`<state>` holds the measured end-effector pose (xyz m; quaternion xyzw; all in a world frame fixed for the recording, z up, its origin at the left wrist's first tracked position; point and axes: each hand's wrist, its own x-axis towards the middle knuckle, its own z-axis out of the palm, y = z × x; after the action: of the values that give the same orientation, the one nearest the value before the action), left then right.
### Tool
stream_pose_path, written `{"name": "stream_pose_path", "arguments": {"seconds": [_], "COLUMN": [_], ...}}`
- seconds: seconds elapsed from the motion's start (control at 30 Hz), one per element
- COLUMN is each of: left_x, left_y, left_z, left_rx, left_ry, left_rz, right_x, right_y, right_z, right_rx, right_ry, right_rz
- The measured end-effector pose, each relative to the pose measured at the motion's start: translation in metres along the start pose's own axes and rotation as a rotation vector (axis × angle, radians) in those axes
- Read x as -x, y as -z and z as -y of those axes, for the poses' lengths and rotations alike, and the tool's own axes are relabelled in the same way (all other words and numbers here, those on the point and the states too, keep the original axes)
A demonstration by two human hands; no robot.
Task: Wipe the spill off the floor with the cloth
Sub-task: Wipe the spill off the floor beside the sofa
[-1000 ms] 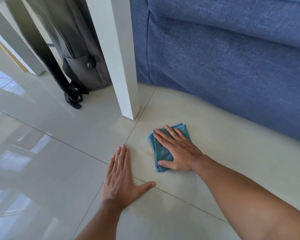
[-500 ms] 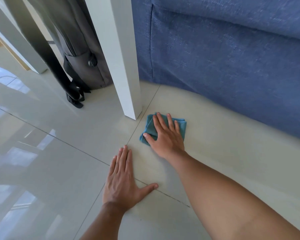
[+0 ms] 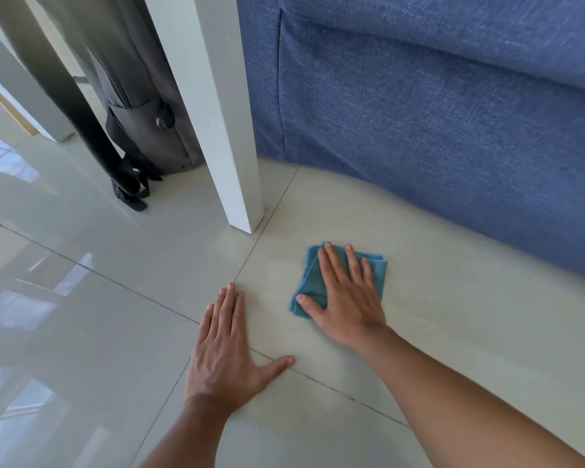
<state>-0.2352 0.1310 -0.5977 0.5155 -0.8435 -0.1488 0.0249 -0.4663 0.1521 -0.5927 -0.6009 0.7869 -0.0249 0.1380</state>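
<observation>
A folded teal cloth (image 3: pixel 313 282) lies flat on the pale glossy floor tiles (image 3: pixel 453 315). My right hand (image 3: pixel 347 298) presses down on it with fingers spread, palm covering most of the cloth. My left hand (image 3: pixel 225 349) rests flat on the floor to the left, fingers together, thumb out, holding nothing. No clear spill shows on the tiles; a faint dull sheen lies around the cloth.
A white table leg (image 3: pixel 227 130) stands just beyond the cloth. A blue fabric sofa (image 3: pixel 436 113) fills the back and right. A grey backpack (image 3: pixel 142 106) with black straps leans behind the leg. Grout lines cross under my left hand.
My right hand slid the cloth away toward the table leg, then back to the right and slightly nearer. My left hand stayed planted on the floor.
</observation>
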Motion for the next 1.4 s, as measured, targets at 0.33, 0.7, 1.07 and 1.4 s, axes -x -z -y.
{"name": "stream_pose_path", "arguments": {"seconds": [0.33,0.7,1.07,1.4], "left_x": [0.001,-0.011,-0.099,-0.129], "left_y": [-0.001,0.013,0.045,0.083], "left_z": [0.000,-0.012,-0.077,-0.084], "left_rx": [-0.001,0.147,0.592,0.751], "left_ry": [-0.004,0.058,0.271,0.092], "left_rz": [-0.001,-0.176,-0.014,0.190], "right_x": [-0.037,-0.050,-0.030,-0.010], "right_y": [0.004,0.048,0.058,0.089], "right_z": [0.043,0.021,-0.012,-0.032], "right_rx": [-0.221,-0.118,-0.614,-0.781], "right_ry": [0.087,-0.218,-0.260,-0.211], "right_rz": [0.077,-0.012,0.011,-0.243]}}
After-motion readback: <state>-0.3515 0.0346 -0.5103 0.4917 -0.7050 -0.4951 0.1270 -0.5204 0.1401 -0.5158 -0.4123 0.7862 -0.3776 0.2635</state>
